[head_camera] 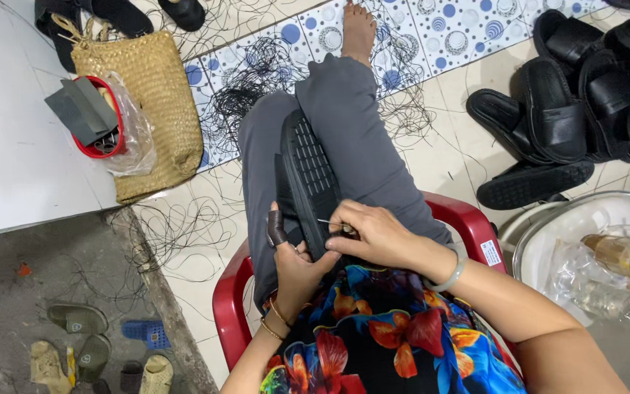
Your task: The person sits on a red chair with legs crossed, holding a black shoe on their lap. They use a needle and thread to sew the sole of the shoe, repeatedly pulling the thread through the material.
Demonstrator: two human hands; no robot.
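The right hand (377, 235) pinches a thin needle (327, 222) against the ribbed black sandal sole (309, 179), which lies along the lap. The left hand (294, 266), a brown guard on its thumb, closes around the sole's near end. Stitching looks midway: finished black sandals (548, 117) are piled by the floor's right edge, and loose thread (257, 73) tangles on the tiles.

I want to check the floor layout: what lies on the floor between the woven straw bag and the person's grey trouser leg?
In the head view, loose black thread lies tangled between the woven straw bag and the grey trouser leg, on blue-dotted tiles.
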